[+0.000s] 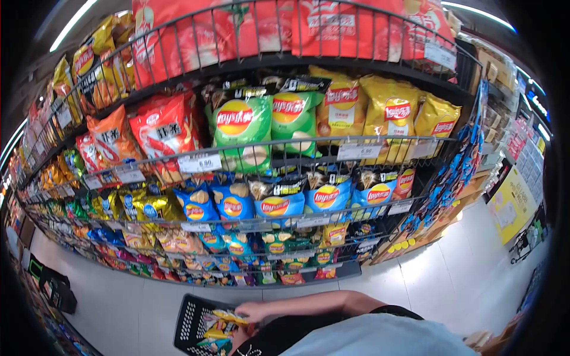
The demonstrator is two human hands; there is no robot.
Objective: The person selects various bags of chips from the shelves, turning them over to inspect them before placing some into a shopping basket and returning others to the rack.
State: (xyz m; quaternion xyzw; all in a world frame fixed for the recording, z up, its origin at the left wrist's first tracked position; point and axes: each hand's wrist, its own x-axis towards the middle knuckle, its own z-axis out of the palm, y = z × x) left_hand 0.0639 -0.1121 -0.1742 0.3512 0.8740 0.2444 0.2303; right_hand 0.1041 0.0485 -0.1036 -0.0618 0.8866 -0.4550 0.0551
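A black shopping basket [184, 326] with a perforated wall is at the bottom, left of my body. Inside it lie several snack bags, among them a yellow one [228, 317] near the top of the pile and a teal one [221, 345] lower down. My right hand [252, 311] reaches over the basket's right side, its fingers closed at the edge of the yellow bag. Just below it is my left hand [240, 339], also by the bags, its fingers mostly hidden.
Curved wire shelves stand ahead with green chip bags [242, 133], yellow bags [389, 113], blue bags [276, 207] and large red packs [350, 32]. Price tags [200, 163] line the shelf edges. A black object [57, 288] sits on the tiled floor [409, 282] at left.
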